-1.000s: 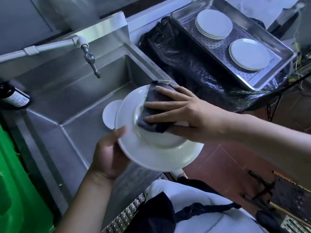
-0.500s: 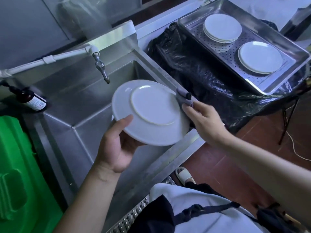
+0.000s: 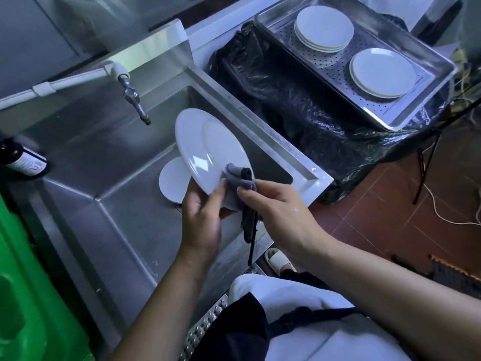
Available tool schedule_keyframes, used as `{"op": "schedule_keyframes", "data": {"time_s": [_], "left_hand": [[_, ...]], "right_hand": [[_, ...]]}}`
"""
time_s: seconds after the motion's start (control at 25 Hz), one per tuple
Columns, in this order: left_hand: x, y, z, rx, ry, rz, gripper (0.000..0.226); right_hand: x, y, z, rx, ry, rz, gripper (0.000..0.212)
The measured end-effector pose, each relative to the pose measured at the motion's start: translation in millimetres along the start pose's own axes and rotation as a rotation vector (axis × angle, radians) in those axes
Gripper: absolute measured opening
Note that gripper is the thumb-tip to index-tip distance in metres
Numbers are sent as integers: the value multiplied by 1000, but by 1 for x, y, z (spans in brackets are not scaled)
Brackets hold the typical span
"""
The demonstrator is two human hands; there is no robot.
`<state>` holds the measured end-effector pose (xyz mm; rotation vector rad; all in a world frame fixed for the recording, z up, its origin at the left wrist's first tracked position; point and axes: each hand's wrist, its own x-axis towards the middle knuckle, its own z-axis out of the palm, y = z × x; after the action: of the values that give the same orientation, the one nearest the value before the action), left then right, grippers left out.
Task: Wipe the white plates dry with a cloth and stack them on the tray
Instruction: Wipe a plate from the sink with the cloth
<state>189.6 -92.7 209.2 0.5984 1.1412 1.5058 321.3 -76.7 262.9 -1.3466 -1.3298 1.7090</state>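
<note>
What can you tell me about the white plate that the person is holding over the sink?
The held plate is round, white and glossy, like glazed ceramic, with a wide rim around a raised inner ring, so its underside seems to face the camera. It is steeply tilted above the steel sink. The left hand grips its lower edge, thumb on the near face. The right hand pinches a grey cloth against that same lower edge, with a dark strip of the cloth hanging down.

The steel sink (image 3: 109, 178) holds one white plate (image 3: 173, 182) on its basin floor. A perforated tray (image 3: 406, 110) on black plastic sheeting (image 3: 299, 105) carries two plate stacks (image 3: 324, 28).
</note>
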Motion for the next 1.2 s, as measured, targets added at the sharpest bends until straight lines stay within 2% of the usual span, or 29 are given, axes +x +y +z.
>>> {"op": "schedule_keyframes", "data": {"time_s": [0.08, 0.16, 0.24, 0.28, 0.36, 0.48, 0.56, 0.68, 0.76, 0.84, 0.92, 1.0, 1.08, 1.12, 1.2], "left_hand": [[3, 0, -6, -95, 39, -102, 37], [5, 1, -14, -253, 75, -230, 48], [2, 1, -19, -336, 102, -321, 47], [1, 0, -20, -346, 101, -344, 41], [-2, 0, -19, -373, 102, -379, 28], [-5, 8, -16, -458, 140, -453, 28], [-8, 13, -18, -464, 188, -496, 32], [-15, 16, -25, -476, 250, -545, 24], [-13, 16, -28, -510, 294, -588, 23], [-10, 16, -34, -548, 314, -631, 28], [-7, 14, -46, -468, 291, -618, 26], [-4, 9, -69, -261, 328, -459, 19], [-6, 12, -98, 5, 393, -198, 21], [-11, 16, -113, 106, 363, -123, 25], [-27, 26, -137, 126, 119, -151, 39]], "right_hand": [[4, -12, -11, 45, -63, 28, 16], [7, -25, -31, 158, -60, 58, 17], [8, -33, -55, 214, 53, -36, 19], [8, -32, -64, 161, 118, -125, 20], [7, -19, -69, -81, 168, -305, 27], [-3, 20, -48, -640, 12, -498, 39], [-9, 43, -35, -932, -7, -540, 51], [-3, 55, -25, -1057, 161, -723, 45], [6, 51, -20, -1084, 159, -829, 38], [18, 42, -15, -1050, 96, -729, 36], [38, 38, -16, -939, 153, -469, 33], [58, 37, -28, -629, 234, -142, 27], [67, 42, -39, -221, 231, 90, 25], [68, 46, -41, -82, 186, 185, 24], [68, 54, -37, 124, 33, 317, 27]]}}
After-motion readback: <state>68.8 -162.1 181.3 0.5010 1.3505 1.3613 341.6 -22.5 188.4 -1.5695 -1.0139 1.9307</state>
